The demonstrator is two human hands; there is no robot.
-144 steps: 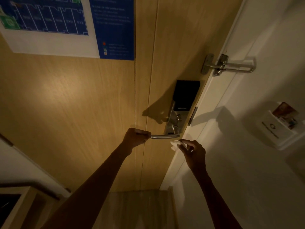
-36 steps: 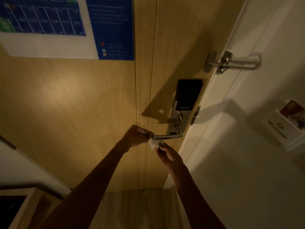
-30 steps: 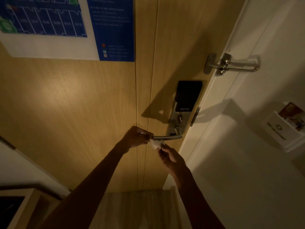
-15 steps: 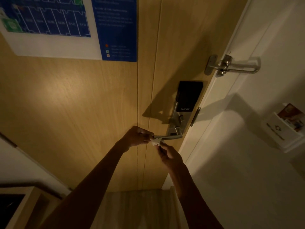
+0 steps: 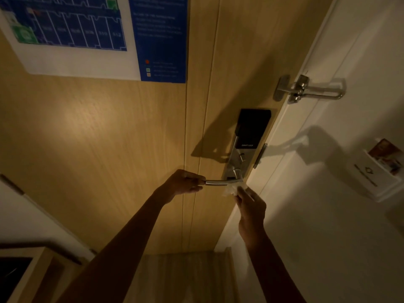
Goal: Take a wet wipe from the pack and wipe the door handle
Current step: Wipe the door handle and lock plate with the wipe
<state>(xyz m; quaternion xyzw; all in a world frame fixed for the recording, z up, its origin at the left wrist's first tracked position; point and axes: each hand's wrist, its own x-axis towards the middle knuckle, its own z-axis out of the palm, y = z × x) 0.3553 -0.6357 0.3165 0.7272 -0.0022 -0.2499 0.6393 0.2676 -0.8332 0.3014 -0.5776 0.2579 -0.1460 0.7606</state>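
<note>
Head camera looks forward-down, close to the door.

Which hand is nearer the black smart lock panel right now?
Right. The right hand, holding the wet wipe, is just below the lock panel at the handle's pivot; the left hand grips the handle's far end.

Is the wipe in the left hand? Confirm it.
No: the right hand pinches the white wipe under the door handle, whose free end the left hand grips.
</note>
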